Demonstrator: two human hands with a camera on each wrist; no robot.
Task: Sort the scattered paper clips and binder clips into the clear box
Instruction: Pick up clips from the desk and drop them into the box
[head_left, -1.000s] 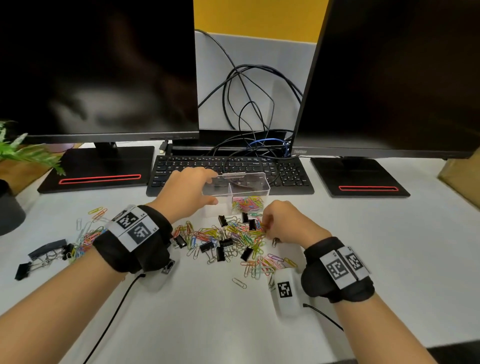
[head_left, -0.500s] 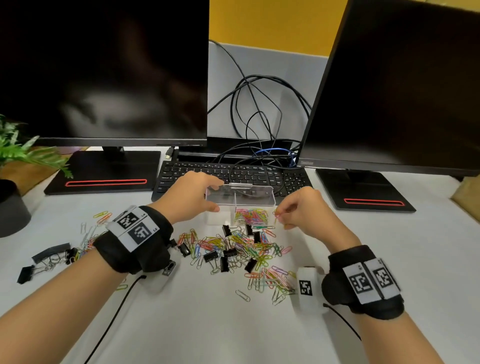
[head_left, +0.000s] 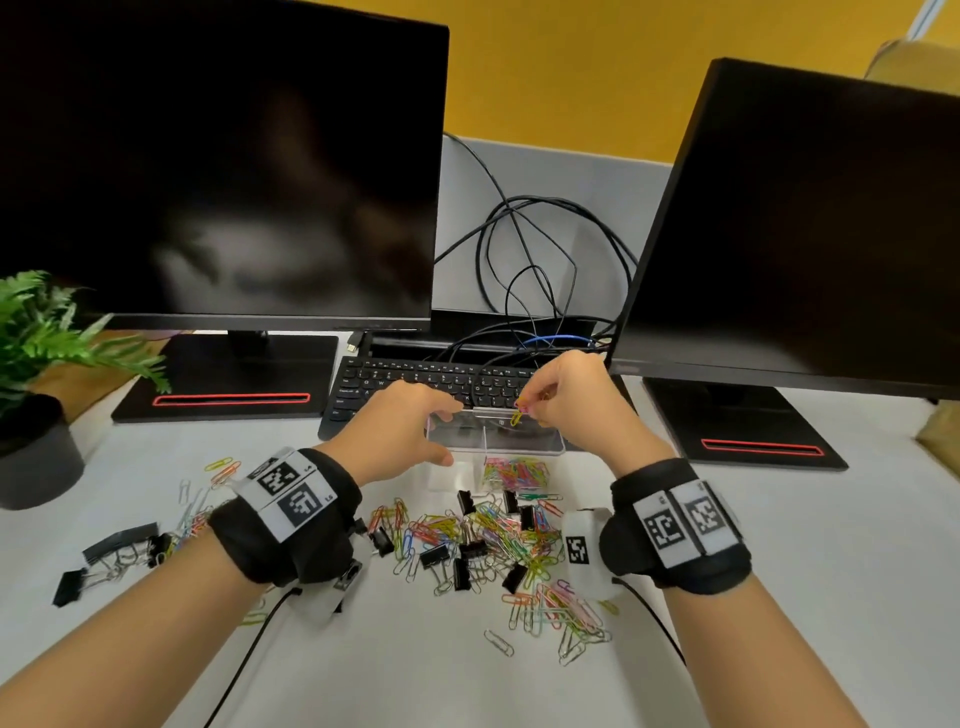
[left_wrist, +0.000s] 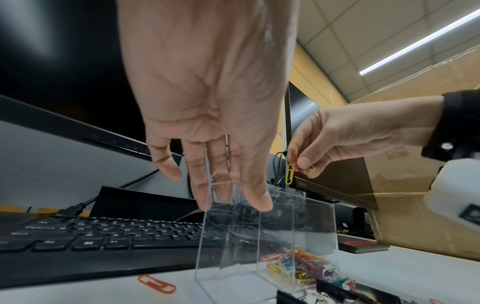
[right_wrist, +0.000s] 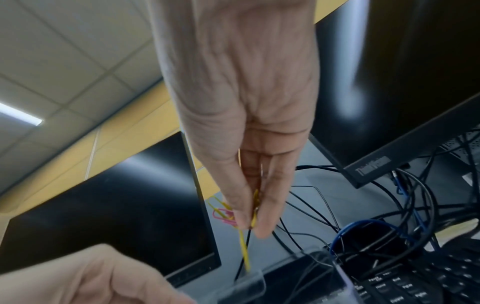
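right hand (head_left: 571, 395) pinching paper clips (head_left: 517, 415) above clear box (head_left: 519, 449) | left hand (head_left: 405, 431) gripping box's 9 o'clock end

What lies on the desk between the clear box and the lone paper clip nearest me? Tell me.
In the head view, the heap of coloured paper clips mixed with black binder clips fills the stretch from the clear box to the lone paper clip.

Hidden and unclear parts

The left hand (head_left: 402, 435) covered the clear box's (head_left: 524, 446) left end; the left wrist band (head_left: 291, 514) hid part of the scattered clips (head_left: 483, 540). The right-wrist view was motion-blurred, so the count of pinched paper clips (right_wrist: 226, 214) was unclear.
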